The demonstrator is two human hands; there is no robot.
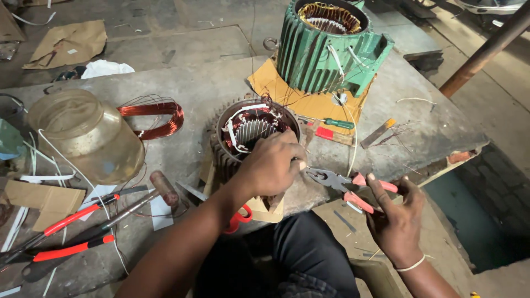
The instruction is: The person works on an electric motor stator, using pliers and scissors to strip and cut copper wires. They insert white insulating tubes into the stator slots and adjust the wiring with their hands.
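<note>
stator: small dark ribbed metal motor stator (251, 132), round, finned outside, copper windings and white insulation strips inside the bore; sits mid-bench right in front of me
pliers: grey steel combination pliers with red grips (345, 185), jaws pointing left toward the stator rim, just beside my left fingers
left hand: my left hand (271, 164) curled over the stator's near rim, fingers pinched together on something at the edge; too small to tell what
right hand: my right hand (395, 218) wrapped round the red grips, clamped on the pliers, wrist low off the bench edge
bench: rough grey concrete slab (193, 83), dusty, wire offcuts scattered
behind: big green ribbed cast motor housing (326, 47) on yellow card, copper winding visible in top
left side: cloudy plastic jar (88, 135) lying tilted; loose copper wire coil (157, 116) beside it; red-handled cutters (66, 234) near the edge
</note>
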